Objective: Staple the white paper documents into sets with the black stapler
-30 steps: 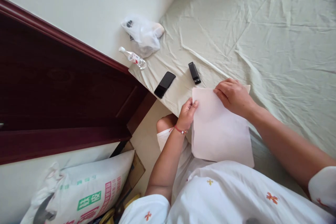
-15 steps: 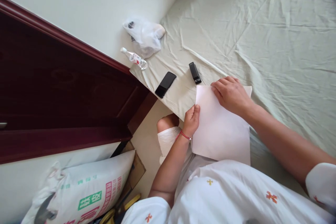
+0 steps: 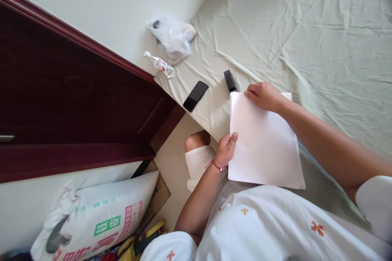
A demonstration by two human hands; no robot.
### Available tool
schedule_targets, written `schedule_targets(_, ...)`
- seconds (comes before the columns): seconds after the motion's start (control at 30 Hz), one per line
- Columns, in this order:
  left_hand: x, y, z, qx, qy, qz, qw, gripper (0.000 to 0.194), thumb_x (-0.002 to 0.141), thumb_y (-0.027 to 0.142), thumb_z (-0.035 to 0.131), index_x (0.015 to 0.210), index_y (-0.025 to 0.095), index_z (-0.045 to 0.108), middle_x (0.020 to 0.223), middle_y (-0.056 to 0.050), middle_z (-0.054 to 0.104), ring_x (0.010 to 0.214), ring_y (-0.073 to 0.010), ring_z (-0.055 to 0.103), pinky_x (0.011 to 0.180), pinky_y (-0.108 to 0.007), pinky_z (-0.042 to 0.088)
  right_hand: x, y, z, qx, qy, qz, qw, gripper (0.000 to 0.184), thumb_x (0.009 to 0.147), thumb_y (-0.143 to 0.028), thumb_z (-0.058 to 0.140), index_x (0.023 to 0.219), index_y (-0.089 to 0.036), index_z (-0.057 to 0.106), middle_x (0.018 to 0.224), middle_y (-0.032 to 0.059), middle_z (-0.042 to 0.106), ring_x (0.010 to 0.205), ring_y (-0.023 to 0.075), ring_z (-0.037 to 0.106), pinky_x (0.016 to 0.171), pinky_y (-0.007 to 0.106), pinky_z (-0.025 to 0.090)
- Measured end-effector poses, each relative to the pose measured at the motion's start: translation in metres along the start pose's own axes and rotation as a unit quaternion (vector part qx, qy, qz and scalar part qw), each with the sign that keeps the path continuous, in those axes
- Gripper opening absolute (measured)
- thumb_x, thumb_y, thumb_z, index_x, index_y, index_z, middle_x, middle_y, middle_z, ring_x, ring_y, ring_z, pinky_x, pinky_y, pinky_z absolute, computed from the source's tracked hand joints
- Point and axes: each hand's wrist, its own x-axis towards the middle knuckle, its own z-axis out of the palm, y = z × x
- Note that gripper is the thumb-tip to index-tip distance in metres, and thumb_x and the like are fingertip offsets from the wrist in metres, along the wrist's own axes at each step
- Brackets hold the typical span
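Note:
A stack of white paper sheets (image 3: 265, 147) lies over the bed's edge and above my lap. My left hand (image 3: 226, 150) grips its left edge, thumb on top and fingers hidden beneath. At the far edge, my right hand (image 3: 262, 96) is closed over the paper, thumb on the near face and fingers curled over the rim. Just beyond the far left corner sits a black stapler (image 3: 230, 80), its near end touching or partly covered by the sheets. Left of the stapler, a black phone (image 3: 196, 96) rests on the bedsheet.
A clear bottle (image 3: 159, 64) and a white plastic bag (image 3: 173, 38) lie by the wall at the bed's corner. The wrinkled pale green bedsheet (image 3: 330, 49) spreads to the right. A dark red wooden panel (image 3: 76, 77) stands left, with a printed white sack (image 3: 104, 216) below.
The paper has shifted slightly away from me, reaching the stapler's near end. My left hand has slid down its left edge toward me, while my right hand stays on the far edge.

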Motion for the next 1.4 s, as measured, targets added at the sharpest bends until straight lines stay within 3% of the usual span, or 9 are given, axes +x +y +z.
schedule_targets(0.13,-0.003,0.0,-0.002,-0.032,-0.03,-0.014,0.999,0.076,0.088,0.085,0.061,0.105,0.013,0.077,0.099,-0.012,0.08,0.088,-0.0249,0.073,0.085,-0.037,0.058,-0.004,-0.007,-0.001,0.064,-0.013,-0.005,0.998,0.029,0.099,-0.04,0.049,0.087,-0.021,0.068,0.083,0.0056,0.072,0.074,0.0195,0.06,0.07,0.032,0.042)
schedule_targets(0.23,0.006,0.008,-0.005,-0.011,-0.051,-0.015,0.999,0.076,0.089,0.085,0.06,0.104,0.013,0.078,0.106,-0.014,0.08,0.1,-0.0275,0.074,0.098,-0.041,0.056,-0.006,-0.009,-0.003,0.07,-0.024,-0.014,0.997,0.029,0.099,-0.04,0.049,0.085,-0.021,0.066,0.081,0.0047,0.07,0.075,0.0196,0.06,0.071,0.033,0.041)
schedule_targets(0.37,0.035,0.026,-0.006,-0.059,-0.004,0.04,0.997,0.069,0.088,0.081,0.067,0.11,0.016,0.077,0.118,-0.013,0.079,0.117,-0.0282,0.07,0.112,-0.042,0.05,-0.007,-0.01,-0.003,0.051,-0.054,-0.04,0.996,0.03,0.098,-0.041,0.048,0.082,-0.022,0.065,0.078,0.0047,0.068,0.074,0.0201,0.059,0.072,0.033,0.041)
schedule_targets(0.5,0.07,0.039,-0.006,-0.124,0.057,0.078,0.988,0.06,0.081,0.075,0.079,0.091,0.017,0.071,0.092,-0.006,0.074,0.095,-0.0215,0.068,0.095,-0.034,0.053,-0.008,-0.014,-0.002,0.062,-0.071,-0.064,0.993,0.029,0.097,-0.039,0.048,0.082,-0.022,0.065,0.08,0.0047,0.069,0.073,0.0197,0.059,0.073,0.033,0.041)
schedule_targets(0.7,0.096,0.037,0.001,-0.107,0.154,0.082,0.979,0.04,0.099,0.053,0.068,0.081,0.019,0.06,0.071,0.003,0.053,0.072,-0.0133,0.05,0.072,-0.025,0.042,-0.009,-0.006,0.004,0.0,-0.017,-0.06,0.998,0.036,0.102,-0.041,0.045,0.084,-0.021,0.069,0.08,0.007,0.068,0.075,0.0215,0.059,0.073,0.033,0.041)
schedule_targets(0.83,0.106,0.035,0.007,-0.117,0.173,0.044,0.977,0.03,0.101,0.034,0.065,0.077,0.017,0.059,0.067,0.005,0.048,0.065,-0.0117,0.043,0.068,-0.024,0.037,0.0,0.007,0.008,-0.033,-0.022,-0.045,0.998,0.037,0.102,-0.04,0.046,0.087,-0.021,0.074,0.079,0.0071,0.069,0.076,0.0221,0.061,0.074,0.033,0.042)
schedule_targets(1.07,0.133,0.059,0.006,-0.026,0.145,-0.109,0.983,0.026,0.093,0.013,0.063,0.066,0.015,0.061,0.058,0.004,0.051,0.056,-0.0102,0.043,0.059,-0.023,0.032,0.043,0.025,0.004,-0.096,-0.107,-0.023,0.989,0.029,0.098,-0.036,0.054,0.091,-0.023,0.079,0.091,0.007,0.078,0.084,0.0235,0.066,0.073,0.032,0.042)
schedule_targets(1.2,0.147,0.072,0.01,-0.013,0.164,-0.135,0.977,0.03,0.091,0.011,0.063,0.062,0.016,0.056,0.051,0.004,0.045,0.049,-0.0096,0.036,0.054,-0.025,0.021,0.063,0.033,0.001,-0.12,-0.119,-0.029,0.985,0.028,0.097,-0.037,0.056,0.086,-0.025,0.079,0.086,0.0058,0.077,0.085,0.0244,0.066,0.073,0.033,0.041)
schedule_targets(1.4,0.149,0.082,0.018,-0.039,0.178,-0.147,0.972,0.023,0.094,0.011,0.059,0.073,0.018,0.056,0.05,0.006,0.039,0.045,-0.0089,0.034,0.053,-0.026,0.016,0.077,0.042,-0.003,-0.115,-0.133,-0.036,0.984,0.026,0.096,-0.039,0.058,0.087,-0.025,0.078,0.082,0.0056,0.073,0.084,0.024,0.064,0.075,0.035,0.04)
